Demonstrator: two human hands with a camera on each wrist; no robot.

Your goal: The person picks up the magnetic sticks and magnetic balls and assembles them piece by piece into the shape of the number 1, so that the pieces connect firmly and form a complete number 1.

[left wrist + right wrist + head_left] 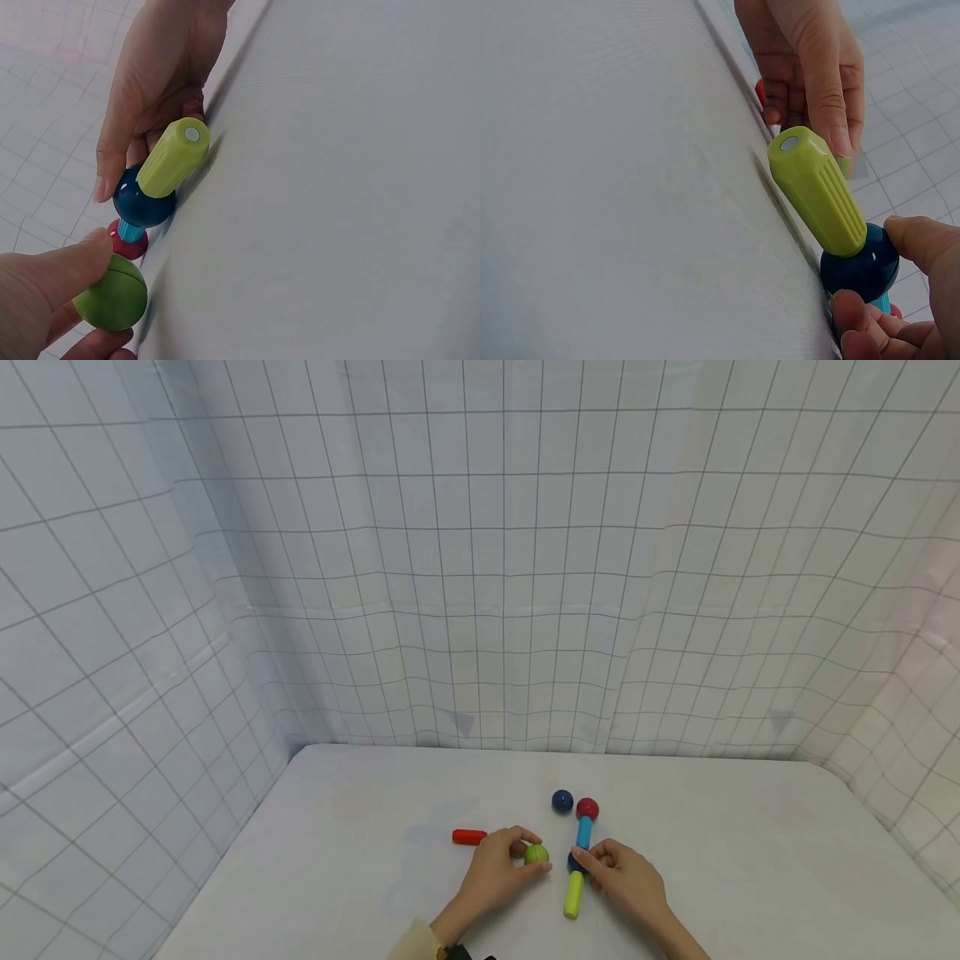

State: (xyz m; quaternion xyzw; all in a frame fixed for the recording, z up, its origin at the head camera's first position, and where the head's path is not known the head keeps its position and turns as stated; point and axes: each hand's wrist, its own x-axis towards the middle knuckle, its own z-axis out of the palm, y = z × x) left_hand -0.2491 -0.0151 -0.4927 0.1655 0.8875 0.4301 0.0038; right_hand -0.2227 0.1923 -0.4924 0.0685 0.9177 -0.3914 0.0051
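Note:
My left hand point(498, 870) pinches a green ball point(112, 294) with a seam line between thumb and fingers. Just to its right, my right hand point(628, 878) grips a dark blue ball point(862, 264) by its sides. That ball sits in a row of toy pieces: a ribbed yellow-green rod point(573, 895) joins it on the near side, its end showing a small pale disc. On the far side a light blue rod point(584, 832) links it to a red ball point(587, 809). The green ball is apart from this row in the head view.
A second dark blue ball point(562, 801) lies loose just left of the red ball. Beside the left hand's knuckles is a red rod point(468, 837). Everything lies on a white-covered table point(360, 827), with grid-patterned white curtains point(487, 568) at the back and sides.

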